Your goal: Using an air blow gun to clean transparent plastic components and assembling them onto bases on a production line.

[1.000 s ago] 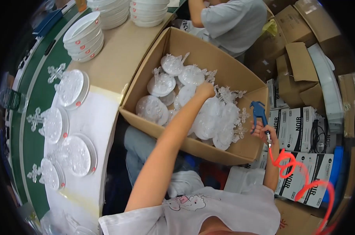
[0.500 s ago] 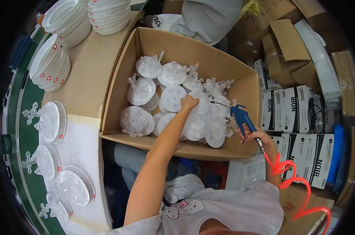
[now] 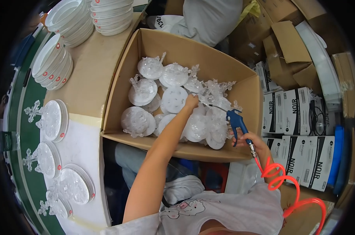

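In my right hand (image 3: 251,140) is a blue air blow gun (image 3: 237,122) with a thin metal nozzle pointing left. A coiled red hose (image 3: 277,176) hangs from its handle. My left hand (image 3: 192,102) reaches into the cardboard box (image 3: 177,45), its fingers closed near the nozzle tip. What they grip is hidden against the clear plastic around them. A round white disc with small holes (image 3: 174,98) lies just left of that hand. Several clear, round plastic pieces with ornate branching parts (image 3: 146,92) are heaped in the box.
On the table (image 3: 89,62) to the left stand stacks of white round dishes (image 3: 111,17). Several similar round pieces with clear ornaments (image 3: 51,120) rest nearer along it. Cartons (image 3: 308,158) are piled at the right. Grey fabric (image 3: 212,19) lies beyond the box.
The blow gun has moved left and slightly down, bringing its nozzle close to my left hand. My left hand has shifted slightly right. The red hose has swung into new loops.
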`<action>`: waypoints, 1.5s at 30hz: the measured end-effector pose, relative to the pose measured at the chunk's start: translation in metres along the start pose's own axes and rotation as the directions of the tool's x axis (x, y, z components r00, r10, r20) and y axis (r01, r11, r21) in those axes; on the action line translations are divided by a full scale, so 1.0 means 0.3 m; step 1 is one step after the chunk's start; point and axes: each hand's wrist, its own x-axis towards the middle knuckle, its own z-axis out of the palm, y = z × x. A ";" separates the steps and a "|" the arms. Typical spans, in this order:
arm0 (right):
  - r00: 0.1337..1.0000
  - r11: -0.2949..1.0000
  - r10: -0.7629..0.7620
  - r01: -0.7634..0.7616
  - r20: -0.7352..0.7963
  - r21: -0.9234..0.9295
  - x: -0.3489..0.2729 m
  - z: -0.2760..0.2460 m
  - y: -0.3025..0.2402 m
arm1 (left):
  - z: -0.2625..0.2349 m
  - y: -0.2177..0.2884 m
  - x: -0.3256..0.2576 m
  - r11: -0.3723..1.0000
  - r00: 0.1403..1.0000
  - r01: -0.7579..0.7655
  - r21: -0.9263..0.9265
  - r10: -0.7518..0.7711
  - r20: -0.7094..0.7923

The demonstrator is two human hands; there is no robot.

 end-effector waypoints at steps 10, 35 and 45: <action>0.992 0.966 -0.101 0.117 -0.079 0.231 -0.082 0.061 -0.033 | -0.044 0.092 -0.092 0.966 0.943 -0.257 -0.006 0.250 -0.218; 0.961 0.860 -0.218 0.272 0.171 -0.432 -0.055 0.357 -0.174 | -0.550 0.247 -0.239 0.846 0.658 -0.532 0.017 0.426 -0.620; 0.955 0.840 -0.262 0.297 0.139 -0.454 0.017 0.347 -0.177 | -0.556 0.237 -0.248 0.849 0.600 -0.522 -0.080 0.298 -0.742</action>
